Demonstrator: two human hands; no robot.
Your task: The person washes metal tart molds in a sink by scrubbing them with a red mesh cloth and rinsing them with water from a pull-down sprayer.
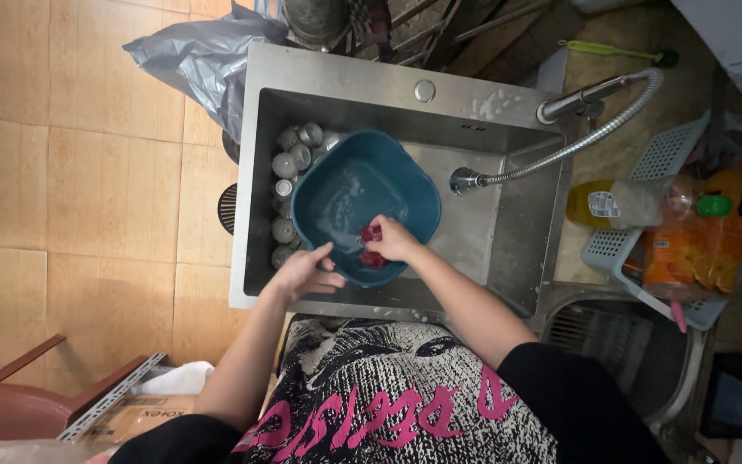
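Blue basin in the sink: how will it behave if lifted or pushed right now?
The blue basin holds water, so it is probably heavy for its size and apt to slosh. It looks like thin plastic; the rim may flex under the left hand. Wet walls are likely slippery. The right hand works red pieces inside it.

orange packets (pixel 680 258) — right basket (pixel 611 249)
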